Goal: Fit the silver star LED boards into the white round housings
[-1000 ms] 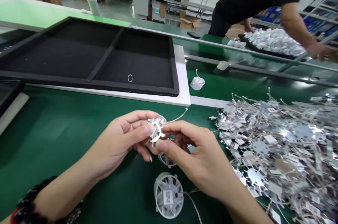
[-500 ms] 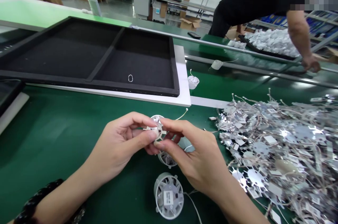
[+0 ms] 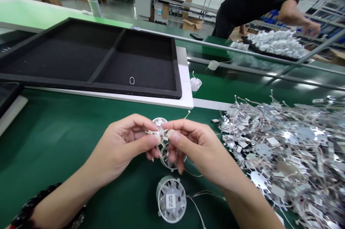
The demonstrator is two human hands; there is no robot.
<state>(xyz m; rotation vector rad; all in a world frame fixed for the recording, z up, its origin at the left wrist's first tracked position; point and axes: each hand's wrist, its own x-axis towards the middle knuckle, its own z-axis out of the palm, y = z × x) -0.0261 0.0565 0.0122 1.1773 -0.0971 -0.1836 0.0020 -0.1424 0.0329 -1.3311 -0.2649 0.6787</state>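
Between my fingertips is a small silvery plate with thin arms (image 3: 161,134). My left hand (image 3: 126,146) pinches its left side, where a white label shows. Thumb and forefinger of my right hand (image 3: 195,142) close on its right side. Behind and below the plate, a round white housing (image 3: 160,121) and another round housing (image 3: 169,160) are partly hidden by my hands. Nearer me a round white housing (image 3: 171,200) lies on the green table with a labelled plate inside and wires running right.
A large heap of silvery plates with wires (image 3: 283,150) covers the right side. A black divided tray (image 3: 140,63) rests on a white board (image 3: 185,78) beyond my hands. Small white housings (image 3: 196,84) lie near it. A person (image 3: 250,2) bends over at the back right.
My right thumb and fingers have shifted slightly on the plate's right side, baring more of the housing below. The other person's hand has risen above the pile of white items.
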